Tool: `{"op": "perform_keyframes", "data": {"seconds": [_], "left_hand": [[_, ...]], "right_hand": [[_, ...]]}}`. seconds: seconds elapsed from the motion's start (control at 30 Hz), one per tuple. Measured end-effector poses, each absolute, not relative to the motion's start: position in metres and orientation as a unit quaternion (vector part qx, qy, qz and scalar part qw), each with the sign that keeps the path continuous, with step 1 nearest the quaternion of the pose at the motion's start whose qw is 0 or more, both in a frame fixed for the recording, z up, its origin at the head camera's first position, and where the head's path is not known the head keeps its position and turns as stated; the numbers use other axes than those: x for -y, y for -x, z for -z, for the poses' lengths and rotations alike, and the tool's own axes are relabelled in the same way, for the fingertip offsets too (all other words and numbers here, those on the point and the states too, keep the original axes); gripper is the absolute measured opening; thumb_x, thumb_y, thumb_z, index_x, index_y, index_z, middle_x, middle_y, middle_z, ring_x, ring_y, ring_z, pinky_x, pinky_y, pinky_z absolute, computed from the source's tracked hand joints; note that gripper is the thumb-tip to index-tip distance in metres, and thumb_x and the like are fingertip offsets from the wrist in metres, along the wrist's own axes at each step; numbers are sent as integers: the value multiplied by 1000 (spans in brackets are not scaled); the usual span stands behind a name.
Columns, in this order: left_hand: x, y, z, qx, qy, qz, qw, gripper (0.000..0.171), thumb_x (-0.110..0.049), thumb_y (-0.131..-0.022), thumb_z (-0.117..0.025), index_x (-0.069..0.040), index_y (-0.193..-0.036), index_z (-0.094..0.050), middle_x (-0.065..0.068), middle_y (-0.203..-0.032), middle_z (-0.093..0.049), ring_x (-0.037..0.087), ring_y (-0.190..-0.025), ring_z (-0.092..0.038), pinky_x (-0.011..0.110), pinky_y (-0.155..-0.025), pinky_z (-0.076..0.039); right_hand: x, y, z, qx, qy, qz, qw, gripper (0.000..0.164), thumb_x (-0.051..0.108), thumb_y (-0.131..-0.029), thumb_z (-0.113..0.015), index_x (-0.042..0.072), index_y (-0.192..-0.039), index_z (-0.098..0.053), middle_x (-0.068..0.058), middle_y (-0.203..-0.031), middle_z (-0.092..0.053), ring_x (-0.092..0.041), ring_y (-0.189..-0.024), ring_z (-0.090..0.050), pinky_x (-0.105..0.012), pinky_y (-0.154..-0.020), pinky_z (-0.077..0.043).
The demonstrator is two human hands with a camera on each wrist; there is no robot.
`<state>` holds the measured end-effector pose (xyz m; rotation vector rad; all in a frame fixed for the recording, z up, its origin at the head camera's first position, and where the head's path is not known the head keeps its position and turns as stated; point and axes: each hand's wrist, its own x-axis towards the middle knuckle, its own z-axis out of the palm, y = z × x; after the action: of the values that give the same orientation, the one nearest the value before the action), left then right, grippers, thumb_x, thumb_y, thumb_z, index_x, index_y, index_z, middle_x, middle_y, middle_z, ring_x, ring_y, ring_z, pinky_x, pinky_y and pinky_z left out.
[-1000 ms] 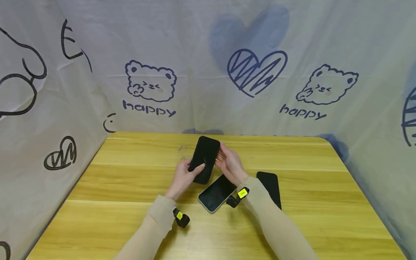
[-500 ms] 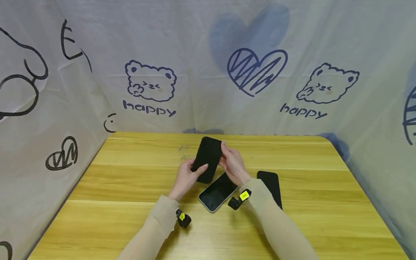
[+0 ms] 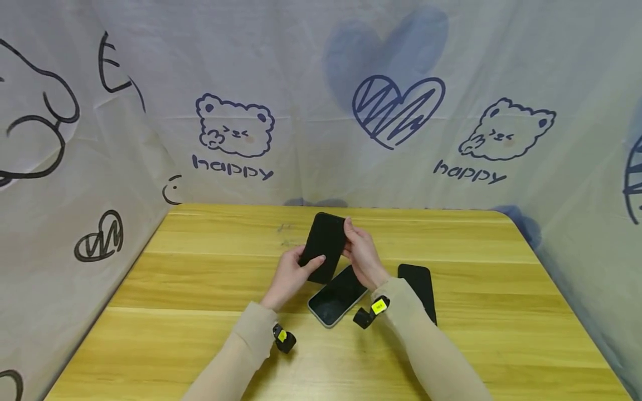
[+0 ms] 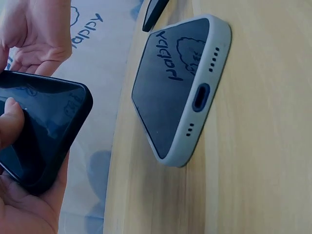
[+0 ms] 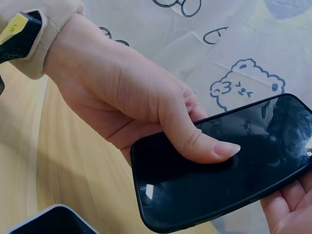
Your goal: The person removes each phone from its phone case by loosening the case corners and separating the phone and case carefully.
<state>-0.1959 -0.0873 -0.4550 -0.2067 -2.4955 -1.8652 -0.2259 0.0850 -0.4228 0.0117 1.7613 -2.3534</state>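
Raised phone (image 3: 321, 236) is tilted above the bench (image 3: 200, 278), between two hands. The left hand (image 3: 290, 273) grips its near end, thumb on the glossy face and fingers underneath. The right hand (image 3: 366, 257) pinches the far right edge, thumb at the corner; its fingers are partly hidden.

Principal risk, in judgement, is a slip: the face looks smooth and the right hand has only a narrow edge. Should the left thumb ease off, the raised phone could drop onto the pale phone (image 3: 337, 299) lying just below. Secondary risk: the right sleeve (image 3: 403, 303), partly covering the dark phone (image 3: 416, 281) in the head view, could brush it if lowered.

Pose: both arms reach forward and converge, with the hands at opposite sides of the raised phone.
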Motion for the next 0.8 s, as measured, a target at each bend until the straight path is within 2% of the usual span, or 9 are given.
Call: {"op": "perform_keyframes", "data": {"seconds": [0.23, 0.57, 0.8], "left_hand": [[87, 195, 454, 800, 77, 595, 6, 22, -23, -94, -74, -4, -105, -74, 14, -97, -76, 21, -83, -73, 29, -73, -57], [99, 200, 452, 789, 112, 602, -51, 23, -19, -98, -68, -3, -115, -70, 16, -105, -76, 17, -87, -74, 27, -79, -57], [105, 203, 453, 784, 134, 603, -62, 24, -18, -99, -67, -3, -118, -70, 17, -110, -75, 14, -88, -74, 28, -81, -58]], "right_hand": [[-85, 223, 418, -596, -2, 798, 85, 48, 42, -108, -42, 20, -70, -62, 9, -67, -59, -6, -62, -56, -20, -66, -48], [-87, 222, 414, -580, 15, 808, 104, 49, 36, -108, -45, 17, -64, -57, 7, -63, -53, -8, -60, -53, -22, -64, -45], [-90, 222, 412, -573, 37, 809, 123, 52, 34, -109, -41, 18, -65, -63, 7, -65, -63, -8, -63, -61, -22, -66, -51]]}}
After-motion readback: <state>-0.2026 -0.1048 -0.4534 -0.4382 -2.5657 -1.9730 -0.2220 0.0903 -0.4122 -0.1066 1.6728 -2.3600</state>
